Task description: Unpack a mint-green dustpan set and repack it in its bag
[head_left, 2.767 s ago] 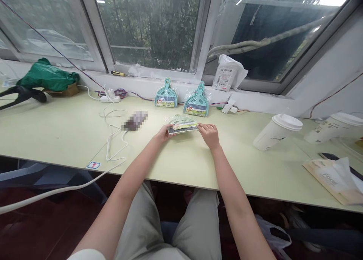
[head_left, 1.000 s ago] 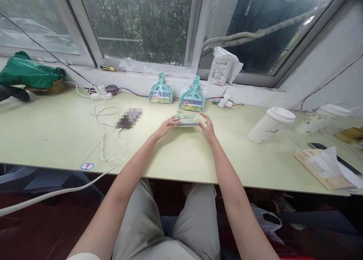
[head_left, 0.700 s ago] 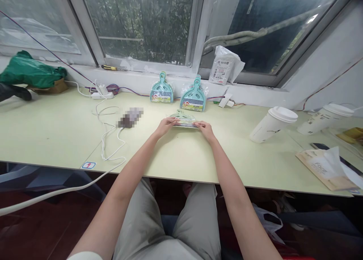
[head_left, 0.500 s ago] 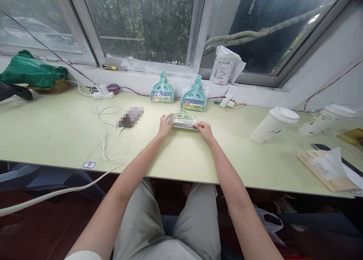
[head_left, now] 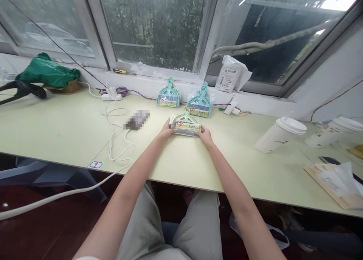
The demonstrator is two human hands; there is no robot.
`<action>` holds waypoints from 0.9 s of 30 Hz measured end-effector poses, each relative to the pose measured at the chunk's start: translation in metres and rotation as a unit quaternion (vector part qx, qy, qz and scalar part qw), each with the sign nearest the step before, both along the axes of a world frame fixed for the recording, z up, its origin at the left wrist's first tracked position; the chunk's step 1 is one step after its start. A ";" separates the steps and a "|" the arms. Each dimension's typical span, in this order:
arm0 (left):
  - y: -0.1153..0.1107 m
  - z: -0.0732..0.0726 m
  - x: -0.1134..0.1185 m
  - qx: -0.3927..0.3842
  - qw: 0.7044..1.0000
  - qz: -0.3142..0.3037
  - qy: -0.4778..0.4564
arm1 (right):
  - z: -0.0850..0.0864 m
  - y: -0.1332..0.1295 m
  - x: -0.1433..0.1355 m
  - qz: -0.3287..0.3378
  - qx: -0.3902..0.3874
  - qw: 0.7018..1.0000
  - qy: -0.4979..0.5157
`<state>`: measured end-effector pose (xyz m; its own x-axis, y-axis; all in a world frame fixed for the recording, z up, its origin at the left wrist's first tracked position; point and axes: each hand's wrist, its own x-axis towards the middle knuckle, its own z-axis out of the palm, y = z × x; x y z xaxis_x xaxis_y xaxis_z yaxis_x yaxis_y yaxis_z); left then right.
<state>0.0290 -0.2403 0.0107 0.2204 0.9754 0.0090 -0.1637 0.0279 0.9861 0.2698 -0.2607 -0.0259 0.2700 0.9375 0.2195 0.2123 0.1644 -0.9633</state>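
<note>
Left hand (head_left: 166,130) and right hand (head_left: 204,134) each pinch an end of a dustpan set (head_left: 186,123): mint plastic, fan-shaped, looped handle, sealed in glossy clear film with a printed card. Both grips grasp it, tilted up off the smooth pale-green surface (head_left: 70,127). Two like sets (head_left: 200,105) lean against the sill behind. A lidded paper cup (head_left: 280,135) lies tipped, well to the right.

The pale green table (head_left: 184,165) carried a packaged dustpan set (head_left: 185,124) between the hands, two more sets beyond them, white cables to their left, paper cups to their right.
</note>
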 end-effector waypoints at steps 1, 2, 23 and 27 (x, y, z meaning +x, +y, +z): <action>0.002 -0.002 -0.002 0.035 0.999 -0.001 -0.007 | 0.000 0.003 -0.003 0.029 0.004 0.999 0.020; 0.006 -0.003 -0.005 0.068 0.998 0.005 -0.004 | 0.001 0.006 -0.007 0.051 0.007 0.998 0.040; 0.123 -0.005 -0.031 0.203 0.791 0.424 0.391 | 0.018 0.222 -0.153 -0.231 0.022 0.958 -0.170; 0.125 -0.007 -0.033 0.139 0.832 0.357 0.401 | 0.019 0.233 -0.156 -0.242 0.015 0.945 -0.218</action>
